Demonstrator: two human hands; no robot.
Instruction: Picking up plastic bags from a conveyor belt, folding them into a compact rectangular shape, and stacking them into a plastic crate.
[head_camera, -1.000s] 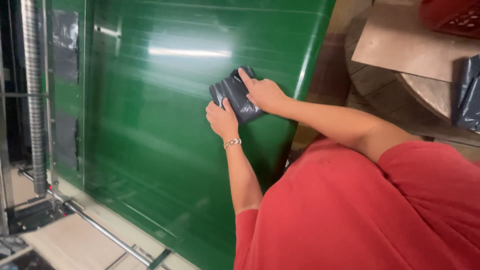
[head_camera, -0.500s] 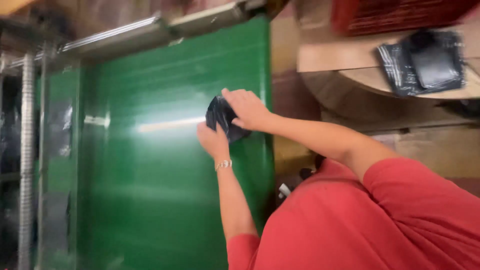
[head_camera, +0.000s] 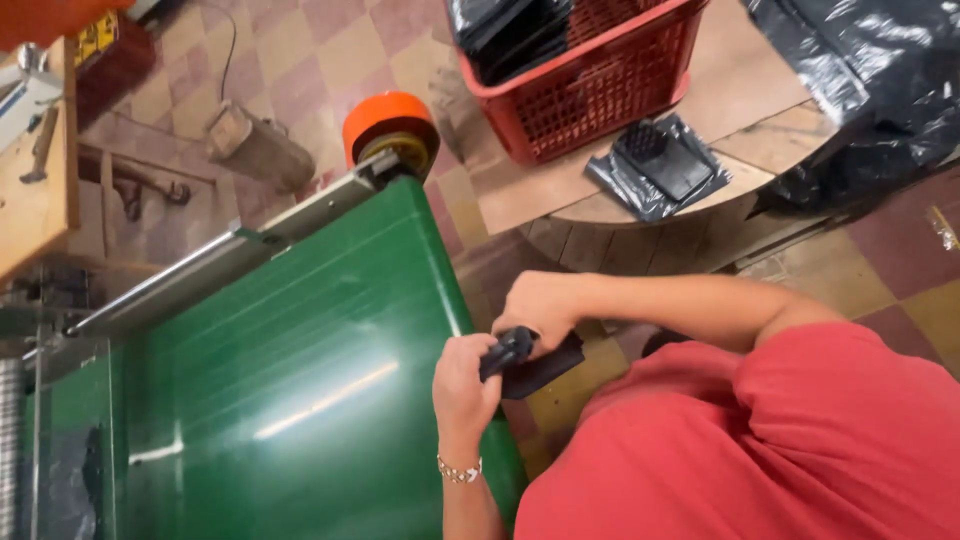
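Currently both my left hand (head_camera: 465, 385) and right hand (head_camera: 540, 310) clamp the black pouch (head_camera: 528, 362), long axis slanting up-right, beside the green belt (head_camera: 300, 380) edge.

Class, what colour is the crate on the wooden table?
Red, a latticed plastic crate holding black items; the head view shows it best.

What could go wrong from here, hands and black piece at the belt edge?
1. Both the left hand and right hand grip the black folded piece off the edge of the green belt, over the floor; a slip would likely drop it there.
2. The hands sit close to the belt edge, below the orange roller end; if the belt runs, fingers or the bracelet might catch.
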